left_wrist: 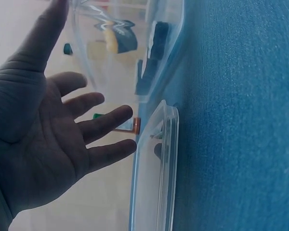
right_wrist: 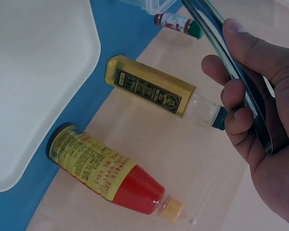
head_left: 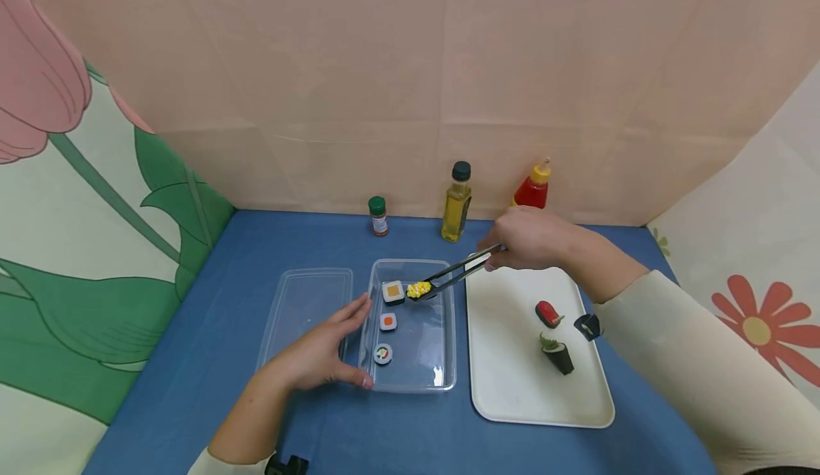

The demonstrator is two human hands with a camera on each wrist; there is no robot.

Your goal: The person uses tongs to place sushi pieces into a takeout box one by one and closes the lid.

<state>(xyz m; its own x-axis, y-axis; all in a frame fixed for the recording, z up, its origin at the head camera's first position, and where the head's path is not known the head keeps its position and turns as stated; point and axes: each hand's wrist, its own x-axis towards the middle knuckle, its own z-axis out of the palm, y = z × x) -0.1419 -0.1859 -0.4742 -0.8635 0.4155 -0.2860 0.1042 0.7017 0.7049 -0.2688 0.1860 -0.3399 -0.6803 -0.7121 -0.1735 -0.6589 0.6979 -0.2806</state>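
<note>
My right hand grips tongs holding yellow sushi over the clear container; my left hand rests open against it.

Clear plastic containers: one, with one separate clear plastic lid; white rectangular trays: one. Toy sushi pieces: six in all, namely three rolls lying in the container (one orange-topped square, one small red-centred, one round multicoloured), one yellow corn-topped piece in one pair of metal tongs, and two on the tray (one red-topped, one dark green-sprouted roll). Bottles on the blue counter: three, being one green-capped spice jar, one yellow oil bottle, one red sauce bottle; hands: two.
</note>
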